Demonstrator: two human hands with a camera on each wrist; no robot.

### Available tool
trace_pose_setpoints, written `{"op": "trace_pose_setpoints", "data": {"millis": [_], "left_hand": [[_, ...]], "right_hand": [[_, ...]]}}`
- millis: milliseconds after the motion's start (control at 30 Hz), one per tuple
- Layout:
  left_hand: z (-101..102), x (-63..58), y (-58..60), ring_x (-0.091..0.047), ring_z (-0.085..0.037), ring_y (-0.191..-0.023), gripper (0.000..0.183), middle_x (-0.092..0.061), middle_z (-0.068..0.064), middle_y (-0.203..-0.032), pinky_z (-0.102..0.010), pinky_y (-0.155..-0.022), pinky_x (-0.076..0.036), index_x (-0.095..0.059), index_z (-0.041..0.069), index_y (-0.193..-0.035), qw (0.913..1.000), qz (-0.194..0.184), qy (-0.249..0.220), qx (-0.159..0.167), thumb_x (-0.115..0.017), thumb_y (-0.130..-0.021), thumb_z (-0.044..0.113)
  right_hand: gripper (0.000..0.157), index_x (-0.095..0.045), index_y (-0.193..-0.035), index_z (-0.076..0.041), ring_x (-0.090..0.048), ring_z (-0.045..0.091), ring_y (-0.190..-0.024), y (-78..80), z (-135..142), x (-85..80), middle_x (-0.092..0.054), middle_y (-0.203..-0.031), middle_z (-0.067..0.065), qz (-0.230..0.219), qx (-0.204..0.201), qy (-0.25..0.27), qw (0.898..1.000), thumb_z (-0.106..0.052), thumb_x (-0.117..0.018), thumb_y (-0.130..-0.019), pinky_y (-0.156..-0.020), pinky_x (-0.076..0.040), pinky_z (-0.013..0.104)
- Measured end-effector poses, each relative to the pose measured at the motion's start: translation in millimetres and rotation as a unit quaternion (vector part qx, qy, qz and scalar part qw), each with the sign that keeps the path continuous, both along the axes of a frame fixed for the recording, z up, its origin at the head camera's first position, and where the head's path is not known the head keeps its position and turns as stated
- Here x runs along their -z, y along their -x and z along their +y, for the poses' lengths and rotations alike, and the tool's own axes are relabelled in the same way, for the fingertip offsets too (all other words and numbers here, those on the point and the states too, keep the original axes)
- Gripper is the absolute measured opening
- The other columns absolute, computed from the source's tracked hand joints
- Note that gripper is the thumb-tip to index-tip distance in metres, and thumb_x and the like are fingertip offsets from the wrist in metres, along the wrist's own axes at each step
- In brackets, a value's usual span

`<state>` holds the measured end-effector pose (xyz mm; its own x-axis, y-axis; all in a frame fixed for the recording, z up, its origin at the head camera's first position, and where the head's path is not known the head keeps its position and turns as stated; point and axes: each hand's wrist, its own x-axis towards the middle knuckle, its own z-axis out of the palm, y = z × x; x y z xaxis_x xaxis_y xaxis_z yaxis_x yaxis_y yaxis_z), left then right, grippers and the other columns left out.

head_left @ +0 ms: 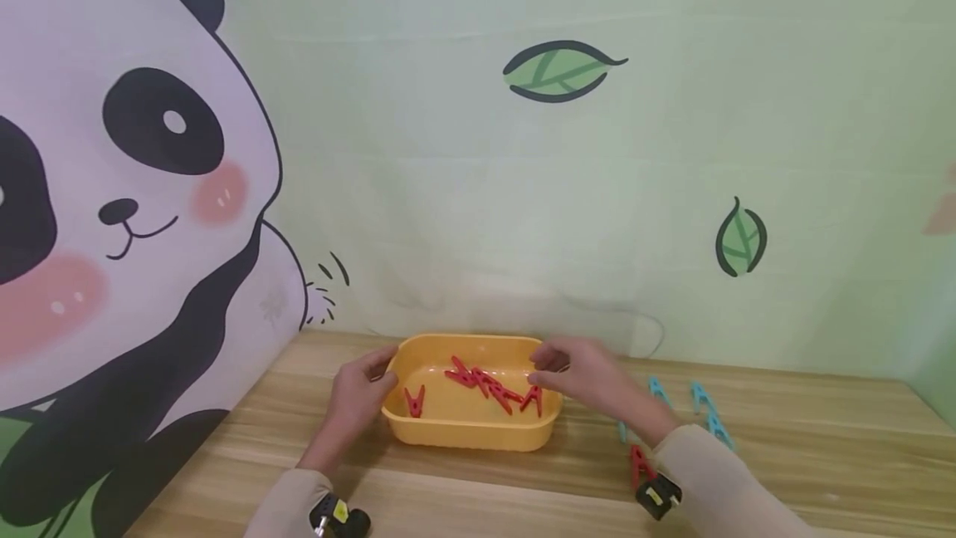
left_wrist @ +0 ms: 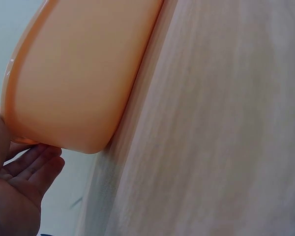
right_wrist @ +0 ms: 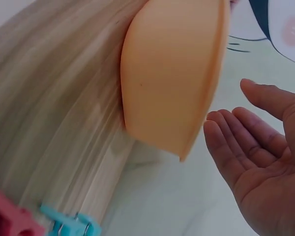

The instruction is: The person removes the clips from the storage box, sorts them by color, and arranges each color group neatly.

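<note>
Several red clothespins (head_left: 499,393) lie in the yellow basin (head_left: 470,436), and in the head view I've got a hand at each end! The basin sits on the wooden table (head_left: 448,484), its left rim pinched in my left hand (head_left: 357,388). My right hand (head_left: 590,368) is up at the right rim, thumb apart from the fingers, nothing in it. To the right of the basin lie blue clothespins (head_left: 715,428), and a lone red clothespin (head_left: 638,463) sits right by the wrist camera (head_left: 657,495). The danger, I'd say: raise only the left end and the basin could tilt, sending its pins sliding. And my right sleeve (head_left: 724,480) (right beside that lone one) might snag it and drag it along.

Over to the left wrist view: fingers bent against the end wall, thumb up by the rim. It looks a light grip, so a sudden pull could let the rim slip.

Right wrist view: palm showing, thumb well clear, fingers only gently bent, close to the rim. Touching? I can't tell! They've hold of nothing, though.
</note>
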<state>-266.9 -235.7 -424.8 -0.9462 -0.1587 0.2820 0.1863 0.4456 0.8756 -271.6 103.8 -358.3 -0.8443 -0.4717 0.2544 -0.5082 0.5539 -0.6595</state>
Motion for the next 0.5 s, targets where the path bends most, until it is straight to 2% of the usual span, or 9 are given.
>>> {"op": "trace_pose_setpoints", "data": {"millis": [167, 333, 500], "left_hand": [[-2, 1.8, 0.5, -0.066, -0.043, -0.124, 0.043, -0.066, -0.029, -0.134, -0.048, -0.102, -0.055, -0.062, -0.012, -0.139, 1.0000, 0.007, -0.003, 0.003, -0.062, -0.096, -0.007], [-2, 5.0, 1.7, -0.068, -0.043, -0.121, 0.043, -0.068, -0.030, -0.130, -0.048, -0.101, -0.057, -0.064, -0.012, -0.137, 0.9998, 0.018, -0.004, 0.006, -0.062, -0.094, -0.009], [-1, 4.4, 1.2, -0.068, -0.044, -0.121, 0.043, -0.068, -0.030, -0.131, -0.050, -0.102, -0.056, -0.064, -0.012, -0.137, 0.9998, 0.019, -0.006, 0.006, -0.062, -0.094, -0.009]], "right_hand": [[0.020, -0.075, -0.106, -0.002, -0.071, 0.017, -0.089, 11.6, -19, 3.9, -0.074, -0.095, 0.001, 0.008, -0.016, -0.030, 0.999, -0.014, -0.083, -0.092, -0.081, -0.064, 0.033], [0.023, -0.074, -0.108, 0.001, -0.070, 0.017, -0.090, 23.6, -31, 13.0, -0.074, -0.098, 0.004, -0.003, -0.026, -0.054, 0.998, -0.011, -0.084, -0.092, -0.084, -0.063, 0.035], [0.024, -0.074, -0.109, 0.001, -0.069, 0.016, -0.090, 30.5, -39, 20.7, -0.075, -0.099, 0.006, -0.011, -0.017, -0.087, 0.996, -0.012, -0.084, -0.091, -0.086, -0.063, 0.037]]}}
